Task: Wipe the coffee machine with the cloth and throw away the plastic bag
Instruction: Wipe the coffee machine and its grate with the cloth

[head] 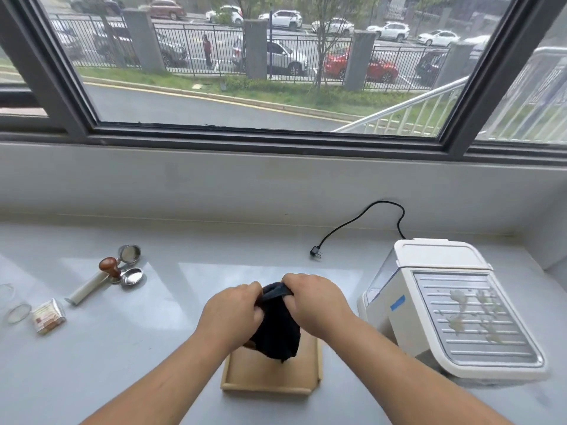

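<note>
Head view of a pale grey worktop [184, 305] below a window. The left hand [233, 314] and right hand [316, 302] meet at centre, each grip closed on the upper edge of a dark navy fabric cloth [277, 332], which hangs bunched between them above a shallow light wooden tray [270, 384]; whether the cloth's lower tip touches the tray cannot be told. A white plastic coffee machine [454, 317] with a ribbed, stained metal top plate stands to the right, near the right forearm. Its black power cord [362, 216] lies loose on the worktop behind. At far left lies a small clear plastic bag with pale brown contents [49, 315], well apart from both hands, near a wooden-knobbed tamper [109, 266].
</note>
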The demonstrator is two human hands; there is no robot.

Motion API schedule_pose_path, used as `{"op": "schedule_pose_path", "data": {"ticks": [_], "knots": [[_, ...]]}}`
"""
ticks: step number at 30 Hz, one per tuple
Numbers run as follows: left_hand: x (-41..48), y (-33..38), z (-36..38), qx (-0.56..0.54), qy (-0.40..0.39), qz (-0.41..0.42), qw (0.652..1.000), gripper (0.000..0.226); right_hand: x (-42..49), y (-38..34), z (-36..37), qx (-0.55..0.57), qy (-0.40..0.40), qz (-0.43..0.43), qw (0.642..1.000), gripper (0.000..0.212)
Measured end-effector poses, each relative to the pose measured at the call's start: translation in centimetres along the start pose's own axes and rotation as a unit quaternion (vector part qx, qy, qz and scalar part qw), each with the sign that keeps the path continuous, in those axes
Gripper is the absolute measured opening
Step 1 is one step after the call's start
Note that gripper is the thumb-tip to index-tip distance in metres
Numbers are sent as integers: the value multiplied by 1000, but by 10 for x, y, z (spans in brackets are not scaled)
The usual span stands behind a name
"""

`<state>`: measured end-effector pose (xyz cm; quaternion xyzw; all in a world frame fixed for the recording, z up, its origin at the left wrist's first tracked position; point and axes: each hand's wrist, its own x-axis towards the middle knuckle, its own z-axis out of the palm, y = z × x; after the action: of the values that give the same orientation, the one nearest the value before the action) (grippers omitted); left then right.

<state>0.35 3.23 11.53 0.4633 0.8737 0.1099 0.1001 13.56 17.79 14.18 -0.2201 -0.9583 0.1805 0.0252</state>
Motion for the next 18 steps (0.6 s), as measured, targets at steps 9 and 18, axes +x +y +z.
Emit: {"op": "schedule_pose_path", "data": {"ticks": [9,18], "knots": [[34,40,-86,-89,108,5,990,16,-9,23,-101,-21,65,64,996,7],[77,125,-169,-226,144,66,961,8,-22,40,-183,38,154,114,981,26]]}}
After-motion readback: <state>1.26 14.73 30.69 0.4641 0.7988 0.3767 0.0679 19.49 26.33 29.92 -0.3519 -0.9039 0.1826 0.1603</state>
